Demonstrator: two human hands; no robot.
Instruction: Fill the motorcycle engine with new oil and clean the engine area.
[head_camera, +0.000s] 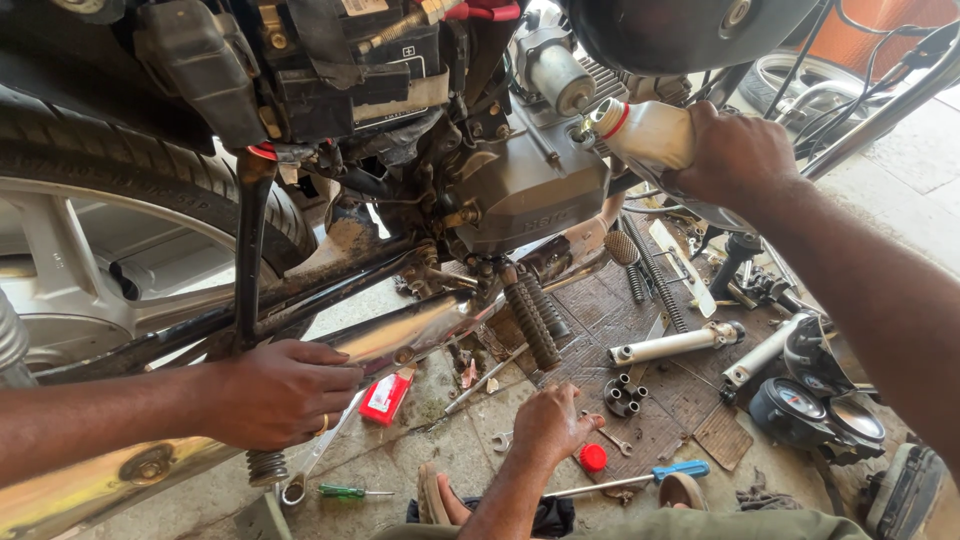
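Observation:
My right hand (735, 155) grips a white plastic oil bottle (650, 130), tipped with its red-ringed neck against the filler hole on the motorcycle engine case (525, 190). My left hand (550, 422) rests fingers-down on the tiled floor between my sandalled feet, holding nothing. It sits beside a small spanner (612, 438) and a red bottle cap (593, 457). Another person's hand (280, 392), wearing a ring, reaches in from the left edge and presses on the chrome exhaust pipe (400, 335).
The rear tyre (150, 175) fills the left. On the floor lie fork tubes (675, 345), a speedometer cluster (800, 405), a blue-handled screwdriver (640, 478), a green screwdriver (345, 491), a red packet (385, 397) and loose springs. The footrest (530, 325) juts out low.

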